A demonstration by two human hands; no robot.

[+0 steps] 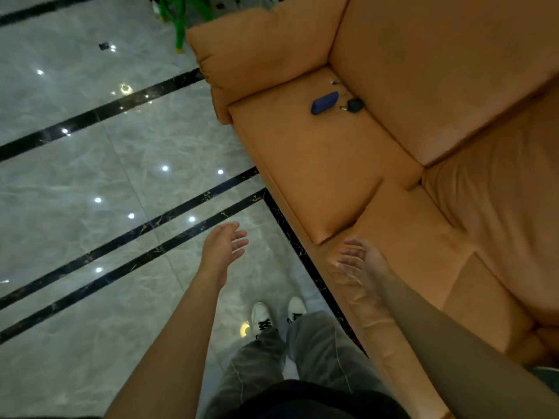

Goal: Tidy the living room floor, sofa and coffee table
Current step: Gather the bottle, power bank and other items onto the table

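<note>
From the head view, you stood on the glossy marble floor (pixel 90 176), crossed by dark inlaid stripes, with your white shoes (pixel 261 316) close to the front edge of the orange sofa (pixel 408 71). Your left hand (pixel 222 247) was stretched out over the floor, palm turned inward, fingers loosely spread and holding nothing. Your right hand (pixel 361 263) reached forward over the front edge of the near seat cushion (pixel 423 252), fingers also spread and empty, though motion blur softened them. The two hands were well apart from each other, neither touching the sofa as far as could be told. On the far seat cushion (pixel 302 152), near the corner where the backrest met the armrest (pixel 257 55), lay a dark blue pouch (pixel 325 102), and just beside it a small black object (pixel 354 104) that looked like a key fob; a tiny item (pixel 335 83) sat a little beyond them, too small to identify. Green chair legs (pixel 178 22) stood on the floor past the armrest, and a small dark scrap (pixel 103 46) lay on the tiles farther out.
</note>
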